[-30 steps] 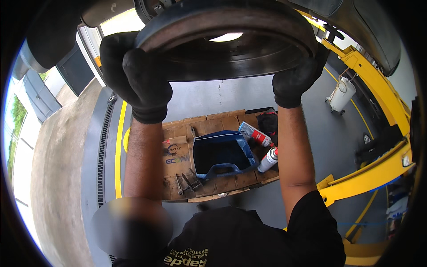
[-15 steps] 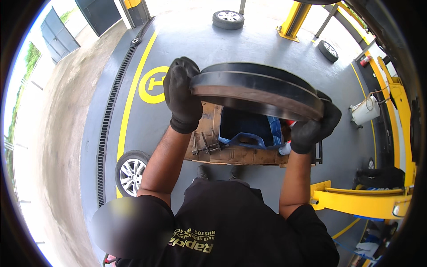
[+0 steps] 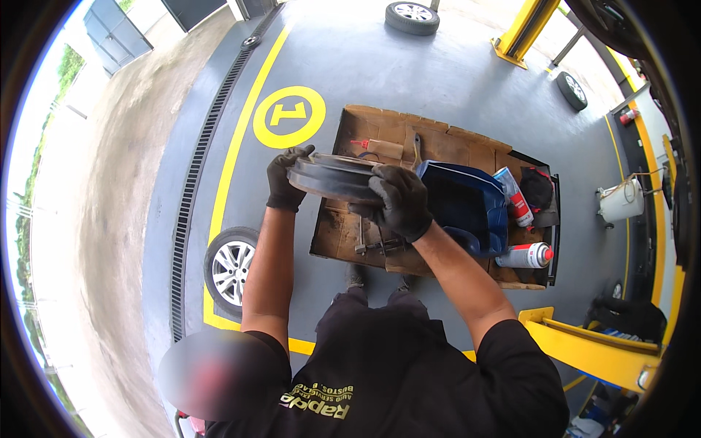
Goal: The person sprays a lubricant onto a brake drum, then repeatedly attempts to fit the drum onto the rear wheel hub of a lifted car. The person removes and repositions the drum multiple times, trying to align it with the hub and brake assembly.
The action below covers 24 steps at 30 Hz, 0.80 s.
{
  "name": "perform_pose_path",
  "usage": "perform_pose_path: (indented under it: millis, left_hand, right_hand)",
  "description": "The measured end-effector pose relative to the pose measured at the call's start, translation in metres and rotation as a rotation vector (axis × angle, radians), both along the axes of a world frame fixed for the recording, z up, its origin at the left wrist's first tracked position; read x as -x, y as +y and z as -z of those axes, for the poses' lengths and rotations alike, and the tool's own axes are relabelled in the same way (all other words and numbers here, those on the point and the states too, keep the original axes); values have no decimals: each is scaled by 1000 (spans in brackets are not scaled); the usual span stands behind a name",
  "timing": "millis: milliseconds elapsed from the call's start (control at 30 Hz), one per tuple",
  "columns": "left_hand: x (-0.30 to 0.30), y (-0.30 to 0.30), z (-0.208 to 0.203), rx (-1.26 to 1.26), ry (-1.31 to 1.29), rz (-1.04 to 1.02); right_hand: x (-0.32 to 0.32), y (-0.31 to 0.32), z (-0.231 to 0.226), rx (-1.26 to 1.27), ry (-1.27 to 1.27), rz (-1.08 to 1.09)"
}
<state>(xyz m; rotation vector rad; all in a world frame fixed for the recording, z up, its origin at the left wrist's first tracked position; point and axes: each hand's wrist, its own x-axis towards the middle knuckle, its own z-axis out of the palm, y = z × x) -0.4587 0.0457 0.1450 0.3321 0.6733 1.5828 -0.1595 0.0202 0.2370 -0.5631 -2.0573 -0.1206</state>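
Note:
In black work gloves, both of my hands hold a dark round brake drum point(image 3: 332, 177) above a cardboard-lined cart top point(image 3: 460, 142). My left hand point(image 3: 287, 179) grips its left rim. My right hand point(image 3: 400, 202) is closed over its right side, fingers bent across the edge. The drum is tilted, so mostly its side wall shows. Under my right hand lies a metal tool with bars point(image 3: 380, 246). Just right of that hand is a blue plastic basin point(image 3: 456, 201). A brush point(image 3: 417, 151) and a red-tipped tube point(image 3: 380, 149) lie behind the drum.
Two spray cans, one lying point(image 3: 526, 255) and one leaning point(image 3: 515, 197), sit right of the basin near a black cloth point(image 3: 537, 187). A wheel point(image 3: 232, 270) lies on the floor at left. A yellow lift arm point(image 3: 591, 350) juts in from the right.
The drum has come lower and moved left, exposing more of the cart top. My right hand has shifted left and now lies over the drum's side. The view has also shifted.

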Motion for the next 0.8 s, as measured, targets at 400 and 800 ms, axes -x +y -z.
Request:
perform_pose_path:
  millis: [400,800]
  left_hand:
    - [28,102,41,-212,135,416]
    - [68,142,43,-22,1166,715]
  right_hand:
    - [76,-51,102,137,-33,136]
    - [148,-42,114,150,-259,106]
